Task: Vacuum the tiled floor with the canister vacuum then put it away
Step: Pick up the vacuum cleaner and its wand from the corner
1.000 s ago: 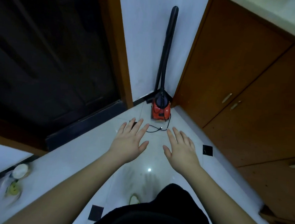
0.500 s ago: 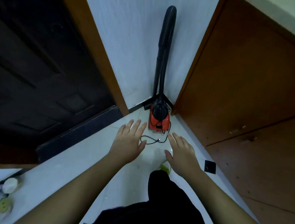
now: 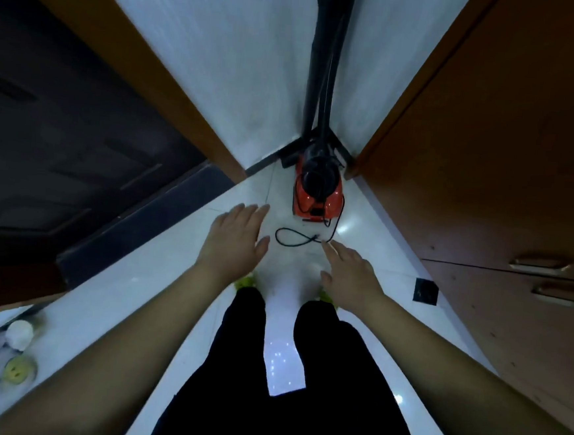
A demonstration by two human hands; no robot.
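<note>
Floor [image 3: 155, 296] of glossy white tiles with small black square insets, narrowing toward a corner. Bordering it on the left, a dark panelled door [image 3: 63, 124] in a brown wooden frame; on the right, brown wooden cabinets [image 3: 488, 171] with curved metal handles. White, faintly textured wall [image 3: 243, 59] closing off the far end. Standing in that corner, a small red and black canister vacuum [image 3: 317, 199], its black hose [image 3: 324, 76] leaning upright against the wall, thin black cord [image 3: 294, 238] looping loosely on the tiles in front. Hovering above the floor, left hand [image 3: 233, 244] and right hand [image 3: 351, 274], both flat, fingers straight, grasping nothing, near the cord.
</note>
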